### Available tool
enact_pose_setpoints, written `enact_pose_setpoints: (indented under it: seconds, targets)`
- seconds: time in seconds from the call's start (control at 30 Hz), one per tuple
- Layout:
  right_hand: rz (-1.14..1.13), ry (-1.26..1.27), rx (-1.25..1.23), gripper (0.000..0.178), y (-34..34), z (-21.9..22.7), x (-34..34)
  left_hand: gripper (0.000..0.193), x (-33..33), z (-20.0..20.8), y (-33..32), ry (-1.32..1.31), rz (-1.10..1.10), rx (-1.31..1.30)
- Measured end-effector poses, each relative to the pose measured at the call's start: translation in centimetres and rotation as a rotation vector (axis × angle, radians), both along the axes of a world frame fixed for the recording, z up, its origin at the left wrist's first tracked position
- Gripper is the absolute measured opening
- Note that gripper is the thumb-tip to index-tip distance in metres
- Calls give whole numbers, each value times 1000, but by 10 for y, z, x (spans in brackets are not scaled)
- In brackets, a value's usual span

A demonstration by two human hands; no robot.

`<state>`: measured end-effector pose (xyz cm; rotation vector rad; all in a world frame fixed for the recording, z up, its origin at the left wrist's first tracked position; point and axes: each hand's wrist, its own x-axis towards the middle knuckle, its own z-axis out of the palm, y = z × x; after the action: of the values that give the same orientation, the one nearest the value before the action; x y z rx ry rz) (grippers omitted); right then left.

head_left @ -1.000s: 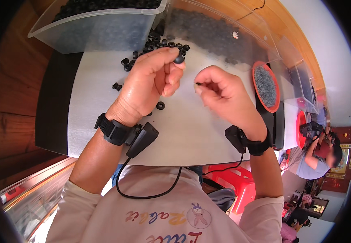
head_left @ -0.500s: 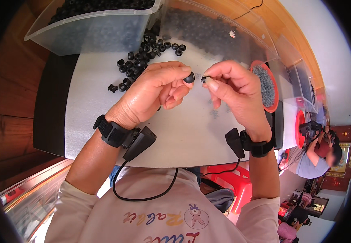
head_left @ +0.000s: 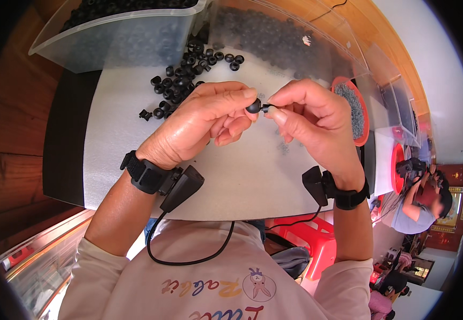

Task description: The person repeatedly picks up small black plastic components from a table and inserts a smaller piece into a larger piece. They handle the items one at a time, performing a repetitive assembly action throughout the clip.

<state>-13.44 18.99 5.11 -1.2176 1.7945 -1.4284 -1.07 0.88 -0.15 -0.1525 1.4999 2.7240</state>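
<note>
Between thumb and fingers, my left hand (head_left: 212, 114) pinches a small rounded black plastic piece (head_left: 254, 107). My right hand (head_left: 311, 114) pinches a smaller black part (head_left: 266, 108) with a narrow stem. The two pieces meet end to end above the white work surface (head_left: 231, 181); how deep the stem sits is too small to tell. Beyond my left hand lies a loose pile of black ring-shaped pieces (head_left: 175, 85). A spool-like black piece (head_left: 145, 114) rests at the pile's left edge.
A clear bin (head_left: 119, 40) of black pieces stands at the far left, with another clear bin (head_left: 285, 42) beside it. On the right sits a red bowl (head_left: 363, 114) of small grey bits. A red stool (head_left: 314, 242) is below the table. Another person (head_left: 421, 208) is at far right.
Both hands have come closer together. The gap between the rounded black piece and the smaller black part has closed, and the pieces now touch.
</note>
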Motion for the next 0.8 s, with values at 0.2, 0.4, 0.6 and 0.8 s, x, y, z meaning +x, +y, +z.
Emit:
enact_pose_setpoints:
  seconds: [0.2,0.4,0.6,0.8]
  targets:
    - [-3,6,-5,7,1,3,1,35,0,1,2,13,-25,-34]
    - [22,90,12,7,1,4,0,36,0,-3,1,40,-27,-31]
    - [61,244,-4,12,3,0,-1,38,0,-6,4,26,28,-123]
    - [37,626,-124,10,-3,-5,4,52,0,-4,6,24,46,-142]
